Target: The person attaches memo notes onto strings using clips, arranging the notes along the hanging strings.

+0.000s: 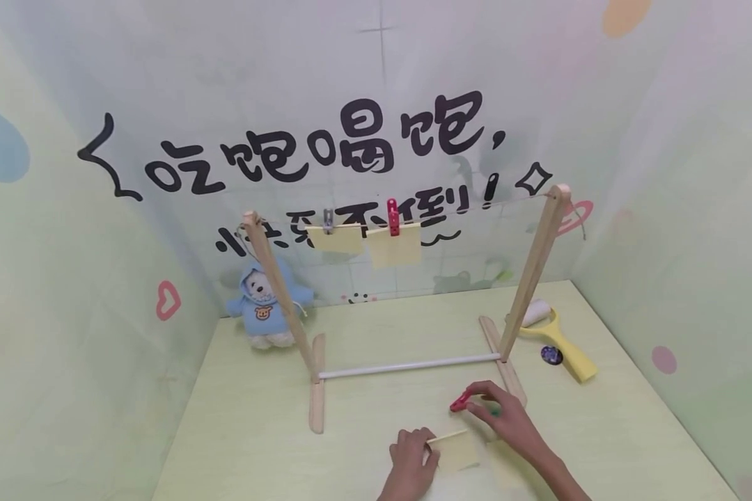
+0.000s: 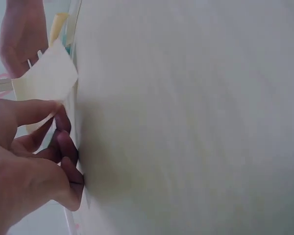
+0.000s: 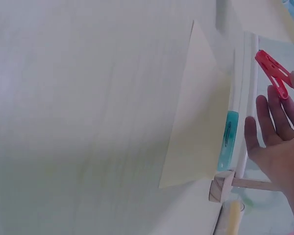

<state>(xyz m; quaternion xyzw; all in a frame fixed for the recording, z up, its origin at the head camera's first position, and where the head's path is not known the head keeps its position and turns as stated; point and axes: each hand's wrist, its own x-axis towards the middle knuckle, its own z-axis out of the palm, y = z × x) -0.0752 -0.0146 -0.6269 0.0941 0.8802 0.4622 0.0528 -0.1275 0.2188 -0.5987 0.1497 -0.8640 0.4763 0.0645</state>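
1. While the head view shows the left hand [image 1: 410,463] partly from behind at bottom centre, the left wrist view, at its left edge, plainly shows thumb and finger pinching a note [image 2: 46,73] by its edge.
2. Right of it in the head view, the right hand [image 1: 507,421] pinches a red clip [image 1: 459,401]; the right wrist view adds the remaining fingers, stretched out, at its right edge.
3. That right wrist view also shows a teal clip [image 3: 229,139] lying just beyond a loose note [image 3: 201,112]; in the head view the right hand mostly covers the clip.
4. The held note is pale yellow, square-cornered and tilted up, at lower centre of the head view. The red clip is glossy and slotted, its two legs parting into a V.
5. Beneath lies a pale yellow-green table [image 1: 244,417] with faint grain.
6. Farther back, mid-frame, stands a wooden rack [image 1: 533,285] with a white rod [image 1: 407,365] low down; from its cord [image 1: 507,202] hang two yellow notes, under a grey clip [image 1: 329,220] and another red one.
7. A blue-clad bear [image 1: 264,313] sits left of centre; a yellow roller [image 1: 567,348] and dark disc [image 1: 552,355] lie at right.
8. Black lettering [image 1: 366,136] crosses the pale back wall.
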